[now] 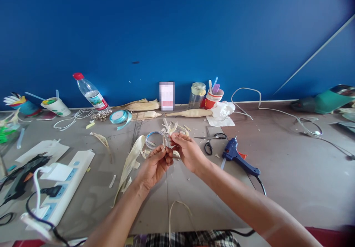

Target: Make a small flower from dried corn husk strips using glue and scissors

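Note:
A small pale flower of dried corn husk strips [172, 127] rises above my fingertips at the middle of the table. My right hand [187, 149] is closed in a pinch at the base of the flower. Just below it, the fingers of my left hand [156, 163] are closed around the lower end, which looks like a thin stem; the fingers hide most of it. Behind my left hand lies a roll of tape [154, 139]. Long pieces of corn husk [135, 154] are spread to its left. Black-handled scissors [208, 147] lie right of my right hand.
A blue glue gun [240, 157] lies at right with its cord. At left are a power strip [74, 173] and a black glue gun [26, 175]. Along the wall stand a bottle [93, 95], a jar [196, 95] and paper cups [213, 98]; a ribbon roll [118, 116] lies nearby.

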The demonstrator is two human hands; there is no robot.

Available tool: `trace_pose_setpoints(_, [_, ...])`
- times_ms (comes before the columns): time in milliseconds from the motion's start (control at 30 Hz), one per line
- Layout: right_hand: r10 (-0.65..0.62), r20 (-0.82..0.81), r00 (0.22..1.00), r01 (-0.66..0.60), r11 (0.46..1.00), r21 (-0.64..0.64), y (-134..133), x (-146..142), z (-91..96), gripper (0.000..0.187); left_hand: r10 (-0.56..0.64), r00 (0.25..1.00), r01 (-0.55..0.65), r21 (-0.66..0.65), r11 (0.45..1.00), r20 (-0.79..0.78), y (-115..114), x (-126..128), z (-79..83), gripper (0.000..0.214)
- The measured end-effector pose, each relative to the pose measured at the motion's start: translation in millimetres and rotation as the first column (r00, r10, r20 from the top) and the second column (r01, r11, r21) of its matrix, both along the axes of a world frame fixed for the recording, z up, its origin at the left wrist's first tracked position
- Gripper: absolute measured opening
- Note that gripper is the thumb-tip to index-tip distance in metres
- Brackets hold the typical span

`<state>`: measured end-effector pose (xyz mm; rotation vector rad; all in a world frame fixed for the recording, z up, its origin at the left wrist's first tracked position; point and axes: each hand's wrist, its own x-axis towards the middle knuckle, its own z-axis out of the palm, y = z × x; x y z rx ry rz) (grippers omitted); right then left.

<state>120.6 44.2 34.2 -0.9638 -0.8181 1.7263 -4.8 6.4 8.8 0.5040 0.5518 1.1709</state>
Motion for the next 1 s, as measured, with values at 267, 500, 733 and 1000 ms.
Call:
trace_pose_setpoints(267, [-0.1, 0.131, 0.986, 0.088, 0.992, 0.092, -2, -1, 11.1, 0.014, -0.007, 1.0, 0.007, 0.011, 1.0, -0.01, -1, 0, -0.3, 0.006])
trace_pose_setpoints(500, [-0.056, 0.122, 0.991, 0.046, 0.996, 0.082, -3, -3, 16.4, 0.015, -0.023, 0.999, 0.023, 0.004, 1.0, -0.032, -1, 0, 1.5, 0.007])
trace_pose_setpoints(733, [-0.028, 0.111, 0.993, 0.016, 0.994, 0.104, -2, -1, 12.1, 0.015, -0.031, 0.998, 0.031, -0.012, 0.999, -0.047, -2, 2, 1.7, 0.01])
trace_pose_setpoints(1000, [0.106, 0.025, 0.994, -0.107, 0.991, 0.081, -2, 1, 6.2, 0.018, -0.034, 0.998, 0.032, -0.03, 0.999, -0.053, -3, 2, 2.8, 0.012])
